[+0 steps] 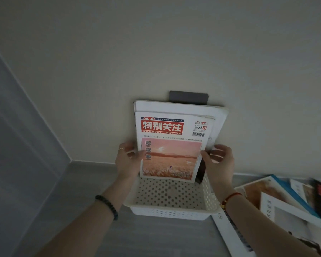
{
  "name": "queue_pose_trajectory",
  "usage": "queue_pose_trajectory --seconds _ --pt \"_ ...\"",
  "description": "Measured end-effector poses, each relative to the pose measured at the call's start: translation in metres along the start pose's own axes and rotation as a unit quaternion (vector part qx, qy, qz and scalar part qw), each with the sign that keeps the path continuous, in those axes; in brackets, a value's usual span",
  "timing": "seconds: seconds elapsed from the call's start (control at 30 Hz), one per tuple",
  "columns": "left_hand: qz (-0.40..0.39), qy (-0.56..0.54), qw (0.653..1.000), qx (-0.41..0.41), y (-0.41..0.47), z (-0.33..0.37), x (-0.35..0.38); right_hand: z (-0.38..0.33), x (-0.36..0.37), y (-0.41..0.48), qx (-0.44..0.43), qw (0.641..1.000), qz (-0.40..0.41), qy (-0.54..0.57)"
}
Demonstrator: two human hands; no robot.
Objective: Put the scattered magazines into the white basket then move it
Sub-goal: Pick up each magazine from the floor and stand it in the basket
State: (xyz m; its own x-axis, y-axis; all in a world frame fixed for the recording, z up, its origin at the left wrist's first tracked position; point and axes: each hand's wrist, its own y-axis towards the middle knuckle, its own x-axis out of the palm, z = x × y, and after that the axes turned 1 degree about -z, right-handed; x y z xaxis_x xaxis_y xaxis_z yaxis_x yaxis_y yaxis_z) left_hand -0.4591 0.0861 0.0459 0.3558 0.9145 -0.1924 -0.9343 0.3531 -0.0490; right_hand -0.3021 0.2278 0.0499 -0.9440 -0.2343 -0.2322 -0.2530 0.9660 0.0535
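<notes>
A white perforated plastic basket (pixel 167 210) sits on the grey wood-grain floor (pixel 156 238) close to a pale wall (pixel 156 52), near the corner where a grey skirting board (pixel 93 165) runs along the base. Propped in the basket and leaning back toward the wall is a stack of magazines: in front, a magazine with a red-and-white Chinese masthead and a pink sunset cover (pixel 171 147); behind it, a larger white-covered magazine (pixel 174 106) whose top edge partly hides a dark grey rectangular plate on the wall (pixel 188 97). A dark-covered booklet (pixel 201 171) shows at the front magazine's lower right edge.

To the right, on the floor, lie more scattered magazines (pixel 285 206), overlapping one another, one with a blue spine; their near edge lies just beside the basket's right corner, under the right forearm.

The left hand (pixel 127 160), a thin ring on one finger and a dark bead bracelet (pixel 107 206) at the wrist, grips the sunset magazine's left edge, thumb on the cover and fingers curled behind. The right hand (pixel 219 162), with a red cord bracelet (pixel 230 198) at the wrist, is partly spread, thumb touching the magazine's right edge, fingers curved behind the stack.
</notes>
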Motion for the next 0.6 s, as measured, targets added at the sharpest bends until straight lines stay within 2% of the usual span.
queue_pose_trajectory --seconds 0.1,0.2,0.33,0.47,0.6 --pt "-0.043 0.016 0.999 0.019 -0.003 0.002 0.007 0.002 -0.001 0.002 0.006 1.0 0.0 -0.025" --pt "-0.025 0.029 0.999 0.028 -0.006 0.001 0.01 0.001 0.0 0.005 0.021 0.999 -0.027 -0.019" --pt "-0.029 0.055 0.997 0.041 -0.005 -0.002 0.008 -0.001 -0.003 0.011 -0.012 0.999 0.02 -0.023" --pt "-0.038 0.114 0.992 0.048 -0.007 0.001 0.008 -0.003 -0.015 0.017 -0.029 0.995 -0.053 -0.079" --pt "-0.016 0.073 0.996 0.038 -0.023 0.005 0.01 -0.006 -0.043 0.013 -0.015 0.986 -0.123 -0.107"
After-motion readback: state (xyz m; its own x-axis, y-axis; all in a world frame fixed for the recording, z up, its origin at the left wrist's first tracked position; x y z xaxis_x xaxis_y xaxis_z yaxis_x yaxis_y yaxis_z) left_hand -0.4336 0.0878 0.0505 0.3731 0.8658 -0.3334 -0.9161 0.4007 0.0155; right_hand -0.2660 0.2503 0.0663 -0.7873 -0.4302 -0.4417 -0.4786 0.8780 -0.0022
